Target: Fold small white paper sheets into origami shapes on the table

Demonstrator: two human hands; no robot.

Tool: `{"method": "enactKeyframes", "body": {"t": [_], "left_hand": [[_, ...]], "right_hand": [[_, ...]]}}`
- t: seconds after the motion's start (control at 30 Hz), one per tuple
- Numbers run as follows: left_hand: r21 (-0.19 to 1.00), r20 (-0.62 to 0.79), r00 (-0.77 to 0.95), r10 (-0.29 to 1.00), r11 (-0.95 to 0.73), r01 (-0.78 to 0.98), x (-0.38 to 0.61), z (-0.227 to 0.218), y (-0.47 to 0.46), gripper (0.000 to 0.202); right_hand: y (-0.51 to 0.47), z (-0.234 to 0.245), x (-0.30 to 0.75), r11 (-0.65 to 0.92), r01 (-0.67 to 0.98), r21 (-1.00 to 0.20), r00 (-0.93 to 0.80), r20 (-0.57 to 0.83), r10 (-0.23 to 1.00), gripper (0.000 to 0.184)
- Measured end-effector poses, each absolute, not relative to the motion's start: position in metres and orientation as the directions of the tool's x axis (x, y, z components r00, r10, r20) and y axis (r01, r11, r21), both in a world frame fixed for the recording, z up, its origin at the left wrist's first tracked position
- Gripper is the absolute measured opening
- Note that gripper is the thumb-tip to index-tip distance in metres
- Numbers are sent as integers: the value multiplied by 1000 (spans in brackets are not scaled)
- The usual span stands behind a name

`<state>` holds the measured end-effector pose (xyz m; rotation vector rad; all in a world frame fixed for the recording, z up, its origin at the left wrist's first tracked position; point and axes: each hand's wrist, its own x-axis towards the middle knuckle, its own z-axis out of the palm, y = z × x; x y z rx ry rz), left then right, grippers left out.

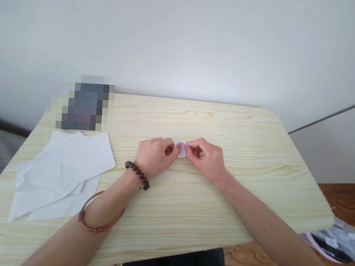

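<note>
A small folded piece of white paper (181,149) is pinched between my two hands over the middle of the table. My left hand (155,155), with a dark bead bracelet (137,171) at the wrist, grips its left side between thumb and fingers. On the right side, the thumb and index finger of my right hand (207,159) close on its edge. Fingers cover part of the paper, so its full shape is hidden. A brown cord bangle (82,215) hangs on my left forearm.
Several overlapping sheets of white paper (57,174) lie on the left of the pale wooden table (226,124). Behind them is a dark, pixelated object (84,106). A white wall (186,41) borders the far edge. Beyond the right corner, a bag of paper scraps (336,239) sits lower down.
</note>
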<state>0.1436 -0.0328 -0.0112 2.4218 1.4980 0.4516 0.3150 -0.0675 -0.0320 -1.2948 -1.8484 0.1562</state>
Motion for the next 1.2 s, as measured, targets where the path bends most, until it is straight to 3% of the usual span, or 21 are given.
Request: {"method": "enactKeyframes", "body": {"t": [0.3, 0.63, 0.83, 1.03, 1.2], "left_hand": [[301, 100, 360, 928, -373, 877, 149, -9, -35, 37], [608, 78, 329, 941, -307, 733, 142, -10, -33, 26], [893, -8, 416, 909, -181, 412, 134, -9, -26, 40], [927, -72, 367, 928, -74, 367, 134, 0, -24, 48], [966, -72, 422, 904, -43, 256, 135, -5, -23, 39]], "right_hand": [[-66, -33, 314, 453, 732, -508, -99, 578, 810, 4], [-65, -32, 319, 504, 662, -554, -141, 568, 811, 11], [-65, -30, 320, 571, 624, -534, -156, 631, 760, 14], [-64, -30, 322, 623, 606, -495, -202, 662, 722, 18], [-64, -31, 322, 650, 591, -478, -224, 677, 701, 18]]}}
